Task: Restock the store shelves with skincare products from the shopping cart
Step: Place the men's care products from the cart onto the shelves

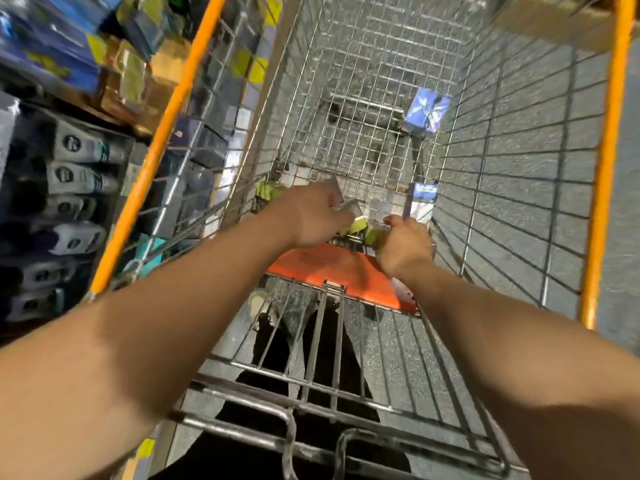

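Note:
Both my arms reach down into the wire shopping cart. My left hand grips a grey product box near the cart's near end. My right hand curls round a small green-and-silver product box beside it. More green boxes lie at the cart's left wall. A white-and-blue box stands against the right wall, and a blue box lies farther along the cart floor.
Store shelves on the left hold grey-and-teal bottles and blue and gold boxes. Orange cart rails run on both sides. The orange child-seat flap lies below my hands. My legs and a shoe show through the wire.

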`<control>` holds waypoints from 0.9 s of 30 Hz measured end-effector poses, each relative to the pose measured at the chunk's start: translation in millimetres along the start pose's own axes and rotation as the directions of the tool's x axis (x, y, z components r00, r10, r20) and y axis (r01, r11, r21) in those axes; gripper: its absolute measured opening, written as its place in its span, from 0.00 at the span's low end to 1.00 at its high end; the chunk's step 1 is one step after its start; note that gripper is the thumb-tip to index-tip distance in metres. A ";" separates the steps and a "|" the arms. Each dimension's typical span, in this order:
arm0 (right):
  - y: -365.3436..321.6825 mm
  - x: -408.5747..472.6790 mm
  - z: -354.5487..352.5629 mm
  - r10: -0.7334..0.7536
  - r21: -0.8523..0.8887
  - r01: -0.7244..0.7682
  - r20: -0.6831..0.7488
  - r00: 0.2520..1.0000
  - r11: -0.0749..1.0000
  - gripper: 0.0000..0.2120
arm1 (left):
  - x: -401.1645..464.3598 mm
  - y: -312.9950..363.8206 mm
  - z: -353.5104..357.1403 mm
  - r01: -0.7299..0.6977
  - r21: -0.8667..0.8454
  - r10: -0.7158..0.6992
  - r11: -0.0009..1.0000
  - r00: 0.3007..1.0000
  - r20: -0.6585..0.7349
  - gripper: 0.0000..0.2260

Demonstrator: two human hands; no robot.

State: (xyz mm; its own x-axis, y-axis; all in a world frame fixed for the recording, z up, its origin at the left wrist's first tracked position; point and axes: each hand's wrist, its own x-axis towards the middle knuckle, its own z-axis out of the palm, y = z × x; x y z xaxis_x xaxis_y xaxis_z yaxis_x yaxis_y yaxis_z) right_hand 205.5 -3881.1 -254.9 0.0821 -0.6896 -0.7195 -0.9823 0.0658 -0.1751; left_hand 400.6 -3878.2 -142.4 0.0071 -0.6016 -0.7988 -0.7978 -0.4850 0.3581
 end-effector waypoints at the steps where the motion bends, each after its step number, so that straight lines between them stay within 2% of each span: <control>1: 2.6 2.6 3.5 -0.001 -0.073 0.004 0.045 0.999 0.997 0.31 | 1.0 -1.7 1.9 0.007 -0.001 -0.007 1.000 1.000 0.014 0.21; 5: 10.2 16.0 16.0 0.049 -0.261 -0.008 0.150 0.987 0.965 0.27 | 4.6 -6.5 4.4 0.028 -0.033 -0.027 0.999 0.999 0.036 0.22; 9: 8.6 29.5 13.6 0.006 -0.401 0.094 0.241 0.971 0.911 0.21 | 7.1 -9.2 3.3 0.042 -0.034 -0.041 0.999 0.999 0.011 0.23; 14: 10.6 34.3 10.5 -0.036 -0.457 0.122 0.193 0.981 0.881 0.20 | 7.6 -14.0 4.4 0.043 -0.069 -0.043 0.997 0.999 -0.002 0.22; 18: 9.4 23.8 4.7 -0.054 -0.470 0.096 0.103 0.993 0.878 0.24 | 1.6 -10.2 0.5 0.048 -0.060 -0.048 0.997 0.999 -0.004 0.21; 21: 0.4 9.3 -5.7 -0.008 -0.351 -0.001 -0.025 1.000 0.937 0.29 | -6.8 -2.1 -10.2 0.062 -0.011 -0.063 0.998 0.998 -0.022 0.22; 23: -10.2 0.9 -13.2 0.024 -0.205 -0.050 -0.127 0.992 0.977 0.29 | -15.5 4.8 -18.4 0.035 0.006 -0.034 0.999 0.999 -0.042 0.17; 25: -22.2 -6.9 -20.8 0.036 -0.052 -0.049 -0.237 0.971 0.997 0.26 | -26.2 9.0 -25.4 -0.004 -0.016 0.003 1.000 0.997 -0.075 0.14; 27: -33.7 -11.2 -26.6 0.028 0.139 0.017 -0.315 0.949 0.990 0.25 | -36.6 10.0 -33.0 -0.001 -0.082 -0.008 0.997 0.993 -0.115 0.15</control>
State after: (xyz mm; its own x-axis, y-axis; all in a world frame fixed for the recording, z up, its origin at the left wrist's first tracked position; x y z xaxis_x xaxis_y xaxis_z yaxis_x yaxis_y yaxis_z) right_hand 233.2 -3894.7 -223.0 -0.0022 -0.8794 -0.4760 -0.9480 0.1534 -0.2790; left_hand 412.2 -3882.0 -93.7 0.0825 -0.6665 -0.7409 -0.7460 -0.5342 0.3975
